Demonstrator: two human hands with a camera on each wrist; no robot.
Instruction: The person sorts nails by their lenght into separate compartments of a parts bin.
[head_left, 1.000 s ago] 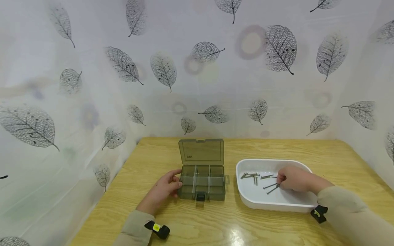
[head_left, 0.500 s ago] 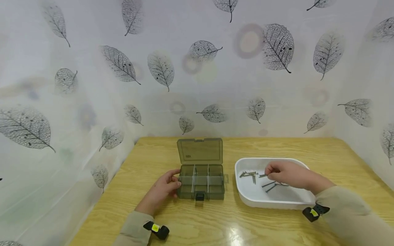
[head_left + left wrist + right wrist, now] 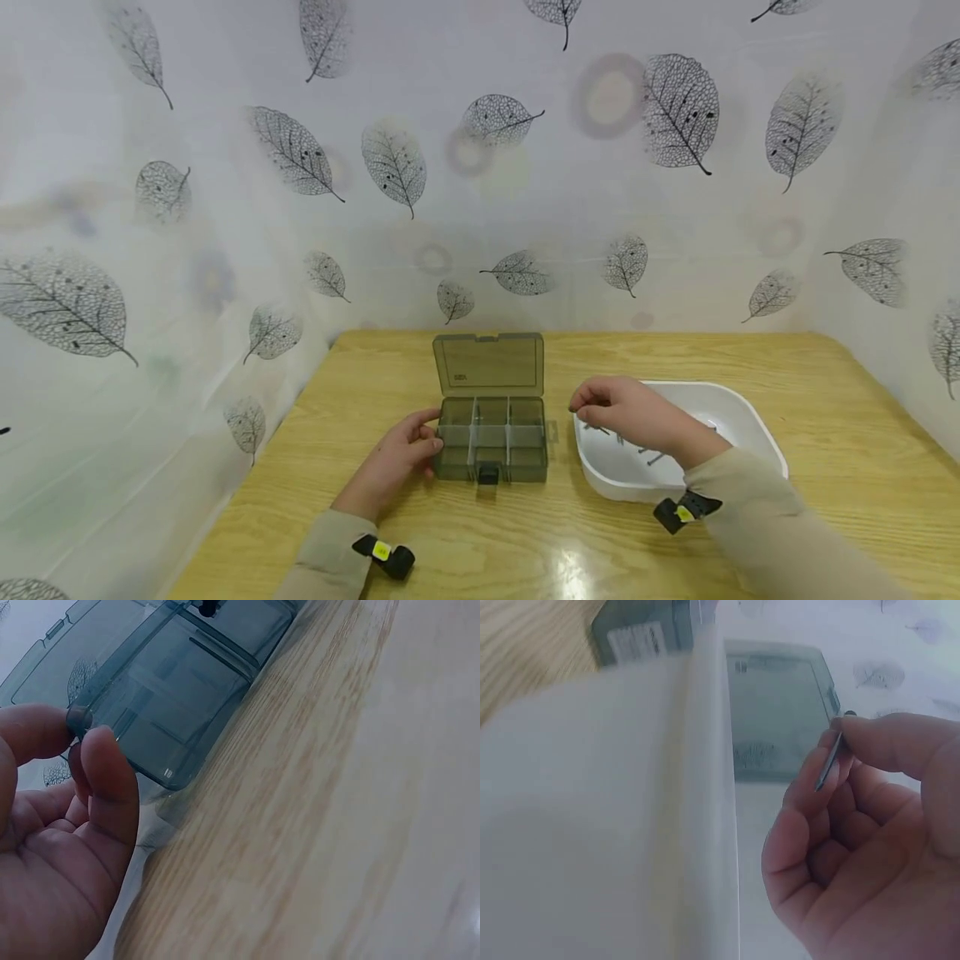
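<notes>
Your left hand [image 3: 393,462] pinches the left side of the divided box [image 3: 527,473], and your right hand [image 3: 626,408] holds one screw [image 3: 830,761] between finger and thumb, at the left edge of the white tray [image 3: 705,387]. The box's lid [image 3: 491,365] is already up, and one screw is picked up. More screws [image 3: 655,459] are left in the tray. I can't tell if any sit in the box.

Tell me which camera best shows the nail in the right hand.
The right wrist view: the nail appears close up, pinched by the fingers of the right hand, head and tip visible. The head view shows only a dark speck; the left wrist view, none of it.
</notes>
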